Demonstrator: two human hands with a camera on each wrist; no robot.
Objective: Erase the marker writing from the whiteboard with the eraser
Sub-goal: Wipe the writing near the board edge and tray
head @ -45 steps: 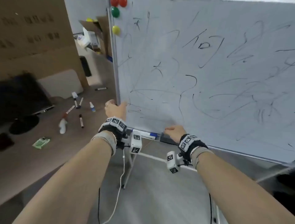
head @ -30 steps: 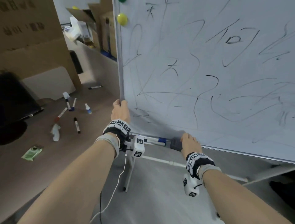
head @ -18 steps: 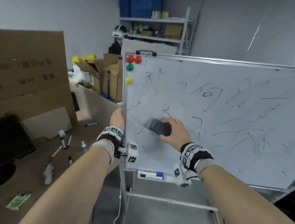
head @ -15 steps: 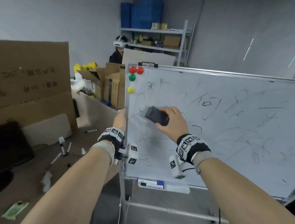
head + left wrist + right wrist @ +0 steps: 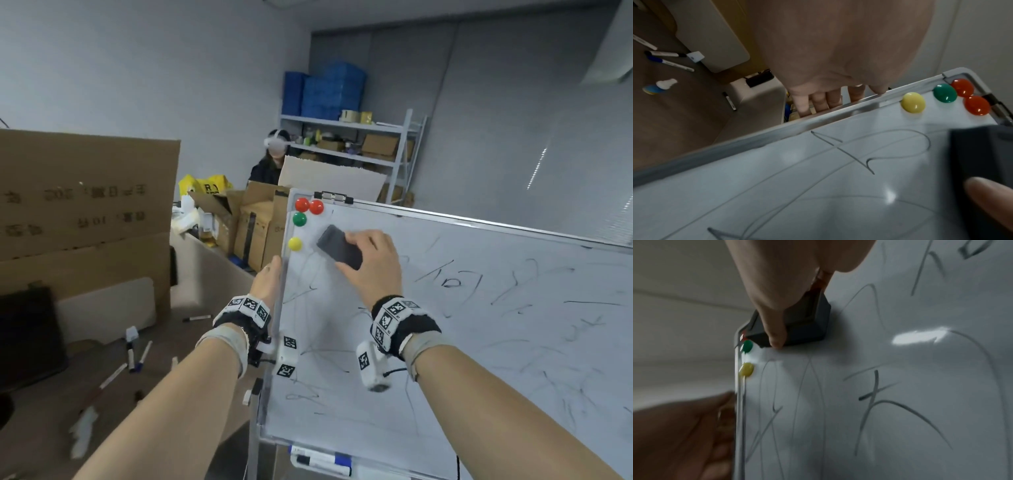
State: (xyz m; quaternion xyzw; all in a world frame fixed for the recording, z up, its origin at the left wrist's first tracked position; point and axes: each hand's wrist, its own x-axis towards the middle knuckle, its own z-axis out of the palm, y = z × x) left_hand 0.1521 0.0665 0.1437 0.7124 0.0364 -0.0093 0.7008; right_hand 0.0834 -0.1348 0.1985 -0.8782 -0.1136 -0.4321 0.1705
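Note:
A white whiteboard on a stand carries black marker scrawl across most of its face. My right hand grips a dark grey eraser and presses it flat on the board near the top left corner, just right of the magnets. The right wrist view shows the eraser with my thumb across its side. My left hand grips the board's left frame edge, fingers curled behind it.
Two red magnets, a green magnet and a yellow magnet sit at the board's top left. Markers lie in the tray below and on the brown table at left. A person in a headset sits behind cardboard boxes.
My right hand took the eraser from the tray and carried it up the board to the top left corner. My left hand slid higher up the frame edge.

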